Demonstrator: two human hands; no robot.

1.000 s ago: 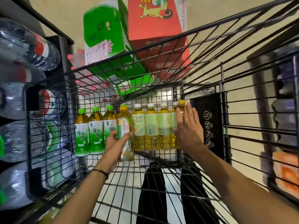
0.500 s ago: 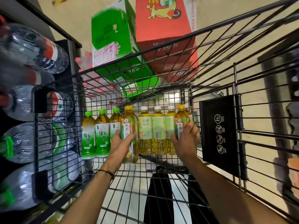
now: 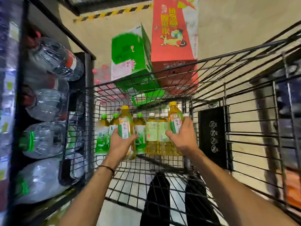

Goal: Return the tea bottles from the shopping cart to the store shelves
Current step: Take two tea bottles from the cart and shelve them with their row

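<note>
Yellow caps top the two bottles in play. Fingers of the left hand (image 3: 120, 144) wrap around the lower body of one yellow-capped tea bottle (image 3: 125, 126), thumb pressed across the front just beneath its label, and the bottle stands upright, raised a little above the row behind it. Over on the other side, the right hand (image 3: 184, 137) grips a second yellow-capped tea bottle (image 3: 175, 119) around its middle, fingers curled behind, thumb in front, and that bottle leans slightly to the left, its cap higher than its neighbours.

Behind both hands, a row of bottles stands against the far wall of the shopping cart (image 3: 211, 82): three green-capped tea bottles (image 3: 102, 134) to the left, white-capped tea bottles (image 3: 152, 132) between the two hands. A thin dark band (image 3: 106, 168) circles the left wrist. A black sign panel (image 3: 213, 136) with round icons hangs on the cart's right side.

To the left of the cart, shelves (image 3: 88, 66) carry large packs of water bottles (image 3: 45, 139), blurred. Beyond the cart's far wall sit a green carton (image 3: 128, 53) and a red carton (image 3: 172, 33) side by side on the floor.
</note>
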